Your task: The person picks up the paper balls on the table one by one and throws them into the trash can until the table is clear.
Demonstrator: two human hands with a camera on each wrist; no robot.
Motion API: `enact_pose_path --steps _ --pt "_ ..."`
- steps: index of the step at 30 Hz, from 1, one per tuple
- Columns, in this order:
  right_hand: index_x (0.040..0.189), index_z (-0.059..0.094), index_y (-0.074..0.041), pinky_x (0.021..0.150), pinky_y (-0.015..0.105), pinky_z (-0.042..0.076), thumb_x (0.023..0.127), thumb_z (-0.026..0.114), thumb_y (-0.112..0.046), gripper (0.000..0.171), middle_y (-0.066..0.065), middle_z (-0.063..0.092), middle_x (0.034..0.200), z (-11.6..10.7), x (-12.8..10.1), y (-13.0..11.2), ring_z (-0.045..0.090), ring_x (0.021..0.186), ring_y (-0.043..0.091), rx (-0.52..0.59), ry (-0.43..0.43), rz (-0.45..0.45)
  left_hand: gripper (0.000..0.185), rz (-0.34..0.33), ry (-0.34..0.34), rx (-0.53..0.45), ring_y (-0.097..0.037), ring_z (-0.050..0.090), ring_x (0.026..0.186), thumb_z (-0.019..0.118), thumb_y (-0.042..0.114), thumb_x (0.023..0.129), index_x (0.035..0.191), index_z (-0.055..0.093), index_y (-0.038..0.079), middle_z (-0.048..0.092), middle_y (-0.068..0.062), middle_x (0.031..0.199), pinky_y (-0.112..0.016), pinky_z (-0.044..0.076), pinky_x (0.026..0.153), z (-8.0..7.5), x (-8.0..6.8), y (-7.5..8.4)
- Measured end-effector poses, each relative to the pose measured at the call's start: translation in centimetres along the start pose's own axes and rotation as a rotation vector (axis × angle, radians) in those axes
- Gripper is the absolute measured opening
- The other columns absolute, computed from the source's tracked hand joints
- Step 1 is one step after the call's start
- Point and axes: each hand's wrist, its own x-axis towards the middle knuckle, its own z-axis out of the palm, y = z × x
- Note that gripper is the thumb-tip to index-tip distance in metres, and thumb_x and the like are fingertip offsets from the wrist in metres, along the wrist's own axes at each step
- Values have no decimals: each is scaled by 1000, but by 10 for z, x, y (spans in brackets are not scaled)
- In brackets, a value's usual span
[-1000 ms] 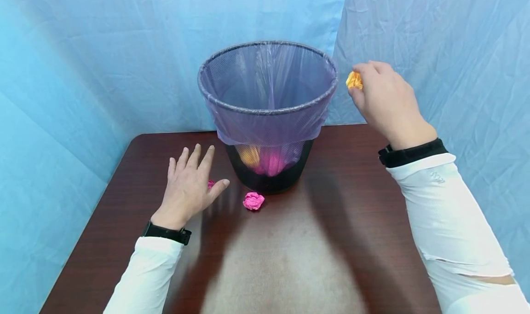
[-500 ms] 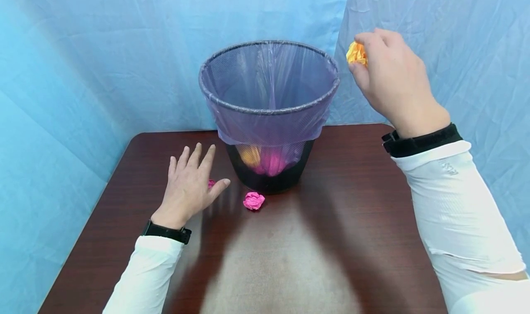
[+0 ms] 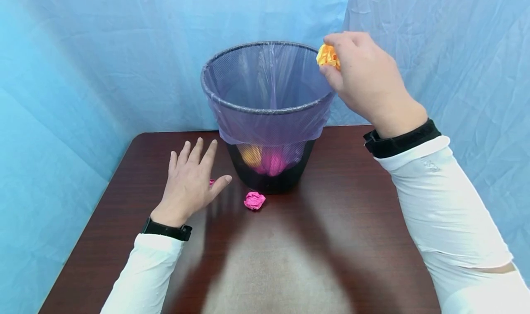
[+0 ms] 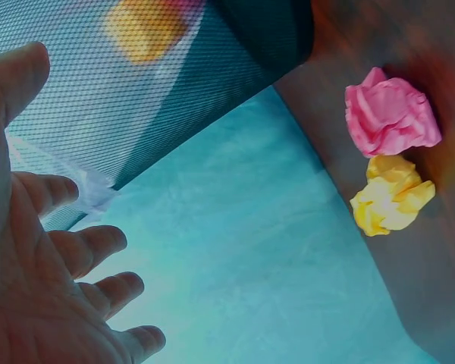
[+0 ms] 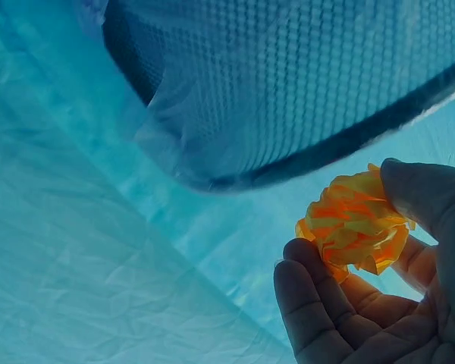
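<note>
Between thumb and fingers, my right hand (image 3: 368, 77) pinches a crumpled orange paper ball (image 3: 328, 57), which overlaps the right rim of the waste bin (image 3: 269, 111) in the head view. The right wrist view shows the same paper ball (image 5: 356, 220) below the bin's rim line. A black mesh bin with a translucent purple liner (image 3: 273, 130) stands at the back of the table. Left of it, my left hand (image 3: 186, 185) is spread, fingers straight, holding nothing. Pink and yellow-orange paper balls show through the bin's mesh.
A pink paper ball (image 3: 254, 200) lies in front of the bin on the brown table (image 3: 265, 258). Another pink ball (image 4: 390, 114) and a yellow ball (image 4: 392, 196) lie together, mostly hidden behind the left hand in the head view. Blue cloth (image 3: 124, 51) surrounds the table.
My right hand rose with the orange paper ball, then moved left to the bin's right rim. My left hand has barely moved.
</note>
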Motion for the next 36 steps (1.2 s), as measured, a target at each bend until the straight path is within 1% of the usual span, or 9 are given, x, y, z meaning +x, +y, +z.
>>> enact_pose_path --steps 6,15,19,22,30,36 --pt "147 39 -11 89 61 47 98 54 -30 54 20 44 144 6 5 -6 49 121 40 7 -55 6 86 19 44 16 -47 22 140 59 61 86 154 27 18 30 -21 153 -69 11 109 -9 6 2" --pt "145 41 -11 85 58 49 98 54 -32 54 19 48 140 12 8 -11 50 120 37 18 -79 -24 85 20 47 38 -45 20 141 55 62 88 155 24 20 28 -20 155 -68 9 110 -25 13 5" --pt "145 41 -11 83 56 51 98 54 -34 54 20 50 137 13 9 -13 51 117 37 17 -95 -29 85 31 59 40 -46 20 142 53 63 88 154 25 19 27 -20 155 -68 9 110 -29 16 7" --pt "145 41 -11 82 55 51 98 53 -35 54 20 52 135 14 9 -14 52 116 36 16 -107 -31 85 43 81 41 -47 20 141 54 62 88 154 26 17 28 -21 154 -69 9 109 -32 17 7" --pt "147 39 -11 86 55 49 98 51 -38 56 18 51 137 16 10 -14 50 122 35 20 -138 -36 85 59 120 39 -47 21 141 55 63 87 154 27 17 29 -21 154 -68 10 109 -42 21 10" --pt "145 42 -12 84 54 50 98 52 -39 55 17 53 136 17 10 -15 51 121 33 18 -135 -37 86 61 136 41 -47 20 142 56 63 87 154 27 17 28 -21 154 -69 12 109 -47 23 13"
